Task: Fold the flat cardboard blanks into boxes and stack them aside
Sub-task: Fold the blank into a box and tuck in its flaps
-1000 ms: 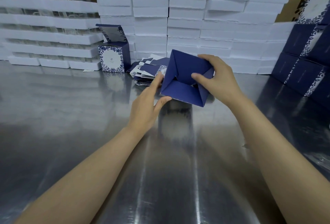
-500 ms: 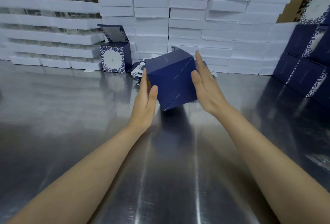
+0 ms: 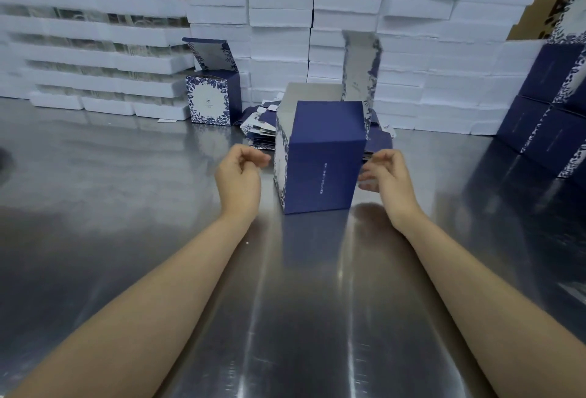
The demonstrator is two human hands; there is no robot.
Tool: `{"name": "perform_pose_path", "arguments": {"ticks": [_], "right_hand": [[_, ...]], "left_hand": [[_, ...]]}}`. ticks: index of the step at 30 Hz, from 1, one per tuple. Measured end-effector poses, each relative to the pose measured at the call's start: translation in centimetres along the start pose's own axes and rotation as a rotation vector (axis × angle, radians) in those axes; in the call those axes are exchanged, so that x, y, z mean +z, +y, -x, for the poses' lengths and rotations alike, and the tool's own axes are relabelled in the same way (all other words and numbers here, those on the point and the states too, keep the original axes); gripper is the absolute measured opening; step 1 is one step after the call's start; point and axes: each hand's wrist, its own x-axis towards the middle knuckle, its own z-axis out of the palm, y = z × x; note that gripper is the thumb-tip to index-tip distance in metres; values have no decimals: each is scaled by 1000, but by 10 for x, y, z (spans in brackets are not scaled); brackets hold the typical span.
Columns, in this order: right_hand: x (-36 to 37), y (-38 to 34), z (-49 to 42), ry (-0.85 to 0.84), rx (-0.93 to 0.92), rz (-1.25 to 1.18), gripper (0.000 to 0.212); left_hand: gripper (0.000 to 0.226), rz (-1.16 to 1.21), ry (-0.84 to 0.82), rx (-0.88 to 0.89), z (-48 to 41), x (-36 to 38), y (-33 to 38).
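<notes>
Head view: a folded navy box (image 3: 323, 159) stands upright on the steel desk (image 3: 126, 207), its lid flap raised at the back. The left hand (image 3: 240, 175) and right hand (image 3: 387, 175) flank it, just beside its walls, fingers loosely curled and holding nothing. Flat blanks (image 3: 258, 132) lie heaped behind it, near another open-lidded box (image 3: 211, 101). More navy boxes (image 3: 545, 134) are stacked far right.

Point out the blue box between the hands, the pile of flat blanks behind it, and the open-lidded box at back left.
blue box (image 3: 323, 156), head view, on its plain front face.
pile of flat blanks (image 3: 258, 131), head view, on its exposed left part.
open-lidded box (image 3: 209, 102), head view, on its patterned front panel.
</notes>
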Motion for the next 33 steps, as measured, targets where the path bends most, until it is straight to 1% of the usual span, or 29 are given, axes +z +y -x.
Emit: {"name": "perform_pose_path", "arguments": {"ticks": [1,2,4,5,6,7,8,9,10,11,12,14,16,18,20,22,23,24,27,29,30,31,32,33], "right_hand": [[0,-2,0,13,-4,-45,20],[-1,-4,1,11,-30,-100,20],[-2,-6,2,-48,-62,-204,33],[-1,-6,3,-90,-58,-225,40],[0,-5,4,-113,-60,-216,44],[1,-4,4,-107,-59,-198,45],[2,-3,2,-64,-51,-181,46],[3,-2,1,-5,-29,-177,45],[4,-1,-1,63,-10,-172,45],[4,0,-3,125,-13,-150,45],[3,0,-4,167,-38,-120,46],[1,-6,-3,191,-116,-109,40],[2,-20,-5,178,-157,-158,24],[3,-32,-7,105,-196,-149,8],[3,-40,-7,-6,-260,-55,15],[4,-43,-3,-77,-316,11,23],[5,-45,-2,-87,-322,18,27],[6,-48,-1,-80,-293,12,32],[11,-61,-3,-90,-105,-40,40],[17,-67,-4,-125,-39,-16,37],[20,-69,-4,-127,-39,-2,29],[22,-70,-5,-122,-42,6,16],[23,-72,-5,-116,-26,6,14],[23,-72,-7,-112,12,11,30]], "left_hand": [[43,-48,-43,-16,0,4,0],[44,-93,-111,-44,0,7,-1],[60,-124,-313,-132,0,10,-5],[69,-101,-422,-187,-1,10,-7],[76,-72,-493,-231,-3,10,-9],[81,-66,-497,-253,-5,10,-9],[80,-90,-438,-253,-7,9,-9],[72,-108,-348,-236,-9,8,-9],[58,-101,-267,-195,-8,8,-8],[44,-86,-225,-140,-7,7,-7],[38,-64,-216,-82,-4,6,-5],[41,-31,-257,33,2,6,0],[41,-55,-323,213,4,5,6],[42,-132,-384,370,6,7,12],[46,-164,-457,408,12,11,17],[47,-204,-510,414,17,14,16],[46,-216,-517,403,17,13,17],[44,-209,-507,389,16,12,19],[39,-173,-413,353,10,11,31],[36,-91,-337,256,4,13,40],[34,-43,-313,181,1,14,46],[32,-18,-301,114,-3,14,50],[32,-30,-303,74,-7,13,54],[35,-83,-316,70,-11,11,57]]}}
